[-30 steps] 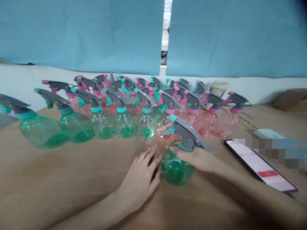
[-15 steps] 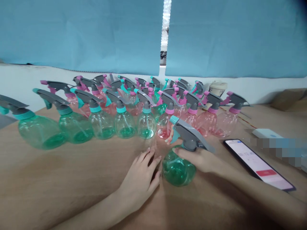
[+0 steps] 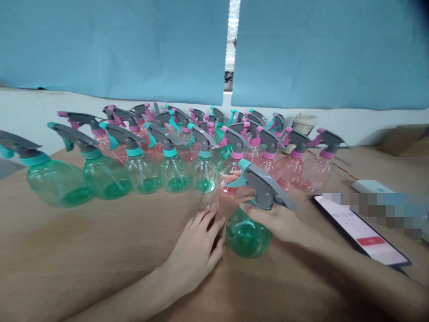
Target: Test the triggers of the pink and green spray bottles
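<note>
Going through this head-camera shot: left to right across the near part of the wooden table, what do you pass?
Teal-collared green plastic spray bottle → bare left hand → green plastic spray bottle with grey-and-teal trigger head → bare right hand → black smartphone with lit white screen
</note>
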Action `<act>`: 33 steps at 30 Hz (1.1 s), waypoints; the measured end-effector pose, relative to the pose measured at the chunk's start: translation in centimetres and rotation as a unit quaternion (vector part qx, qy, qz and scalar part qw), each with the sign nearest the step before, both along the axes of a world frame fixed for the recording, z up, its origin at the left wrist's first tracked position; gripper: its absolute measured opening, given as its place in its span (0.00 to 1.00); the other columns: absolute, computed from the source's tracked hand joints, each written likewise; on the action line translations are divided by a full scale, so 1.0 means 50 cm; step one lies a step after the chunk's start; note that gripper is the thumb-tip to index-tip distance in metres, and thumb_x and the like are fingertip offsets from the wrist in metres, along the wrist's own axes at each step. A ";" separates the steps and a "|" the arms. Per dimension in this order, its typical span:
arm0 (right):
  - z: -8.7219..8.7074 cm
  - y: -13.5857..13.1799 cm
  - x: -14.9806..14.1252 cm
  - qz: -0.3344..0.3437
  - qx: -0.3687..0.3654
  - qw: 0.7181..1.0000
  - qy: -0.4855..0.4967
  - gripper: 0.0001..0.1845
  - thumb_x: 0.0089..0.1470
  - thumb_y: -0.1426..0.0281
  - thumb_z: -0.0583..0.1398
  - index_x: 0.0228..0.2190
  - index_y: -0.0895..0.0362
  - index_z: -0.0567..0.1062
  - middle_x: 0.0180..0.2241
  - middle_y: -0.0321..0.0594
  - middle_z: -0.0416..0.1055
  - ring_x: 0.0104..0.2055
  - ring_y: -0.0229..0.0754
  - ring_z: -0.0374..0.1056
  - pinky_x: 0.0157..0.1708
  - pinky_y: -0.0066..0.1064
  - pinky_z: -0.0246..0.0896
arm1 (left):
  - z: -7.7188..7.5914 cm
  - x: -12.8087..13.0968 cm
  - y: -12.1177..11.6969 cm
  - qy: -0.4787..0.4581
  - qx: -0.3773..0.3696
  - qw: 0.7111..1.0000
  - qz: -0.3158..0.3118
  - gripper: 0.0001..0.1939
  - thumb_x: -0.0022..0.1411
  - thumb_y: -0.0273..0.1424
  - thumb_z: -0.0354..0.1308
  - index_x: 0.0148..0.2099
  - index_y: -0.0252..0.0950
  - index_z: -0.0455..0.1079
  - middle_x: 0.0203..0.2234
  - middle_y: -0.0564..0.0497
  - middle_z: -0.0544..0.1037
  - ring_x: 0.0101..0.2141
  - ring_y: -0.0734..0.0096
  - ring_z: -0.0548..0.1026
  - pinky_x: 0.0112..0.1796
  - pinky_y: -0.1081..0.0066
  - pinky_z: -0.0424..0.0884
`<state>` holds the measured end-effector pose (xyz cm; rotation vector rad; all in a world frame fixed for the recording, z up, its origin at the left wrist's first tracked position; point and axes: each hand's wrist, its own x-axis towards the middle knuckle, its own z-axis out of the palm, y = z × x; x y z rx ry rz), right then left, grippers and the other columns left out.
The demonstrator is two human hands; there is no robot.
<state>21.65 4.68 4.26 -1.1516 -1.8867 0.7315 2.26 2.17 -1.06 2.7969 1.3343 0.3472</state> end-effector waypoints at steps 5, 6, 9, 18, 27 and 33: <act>0.007 -0.004 -0.002 -0.007 0.009 1.000 -0.022 0.17 0.47 0.65 0.53 0.40 0.51 0.72 0.24 0.35 0.67 0.26 0.41 0.66 0.29 0.35 0.69 | -0.001 -0.001 0.001 -0.010 0.006 1.000 0.000 0.17 0.64 0.29 0.48 0.54 0.34 0.64 0.54 0.40 0.65 0.55 0.51 0.60 0.50 0.52 0.62; 0.010 -0.005 -0.003 -0.007 0.010 1.000 -0.023 0.17 0.47 0.65 0.53 0.41 0.50 0.72 0.24 0.36 0.68 0.27 0.41 0.67 0.29 0.35 0.69 | -0.001 -0.001 0.001 -0.010 0.007 1.000 0.000 0.17 0.64 0.29 0.48 0.54 0.34 0.64 0.54 0.40 0.65 0.55 0.51 0.60 0.50 0.52 0.62; 0.018 -0.006 -0.007 -0.004 0.017 1.000 -0.019 0.18 0.47 0.67 0.53 0.42 0.49 0.71 0.27 0.36 0.71 0.30 0.42 0.69 0.33 0.36 0.69 | -0.001 -0.001 0.001 -0.006 0.007 1.000 -0.001 0.17 0.64 0.29 0.49 0.54 0.33 0.64 0.54 0.40 0.65 0.55 0.51 0.60 0.50 0.51 0.62; 0.019 -0.001 -0.008 0.044 0.000 0.999 0.027 0.15 0.48 0.69 0.52 0.39 0.51 0.71 0.31 0.37 0.70 0.33 0.39 0.69 0.37 0.34 0.69 | 0.000 0.000 0.000 -0.014 0.006 1.000 -0.004 0.17 0.64 0.29 0.48 0.54 0.33 0.64 0.54 0.39 0.65 0.55 0.51 0.60 0.50 0.52 0.63; 0.014 -0.002 -0.007 0.036 -0.006 0.999 0.022 0.12 0.49 0.68 0.52 0.36 0.52 0.70 0.28 0.36 0.68 0.31 0.40 0.67 0.35 0.35 0.68 | 0.000 0.000 0.000 -0.014 0.009 1.000 -0.005 0.17 0.63 0.29 0.49 0.54 0.33 0.64 0.54 0.40 0.66 0.55 0.51 0.60 0.50 0.51 0.62; 0.020 -0.003 -0.010 0.040 0.001 0.999 0.018 0.11 0.48 0.69 0.52 0.34 0.51 0.70 0.27 0.35 0.66 0.29 0.39 0.65 0.35 0.35 0.66 | 0.001 -0.001 0.000 -0.013 0.007 1.000 -0.002 0.18 0.63 0.29 0.49 0.55 0.33 0.63 0.54 0.39 0.65 0.55 0.51 0.60 0.51 0.52 0.62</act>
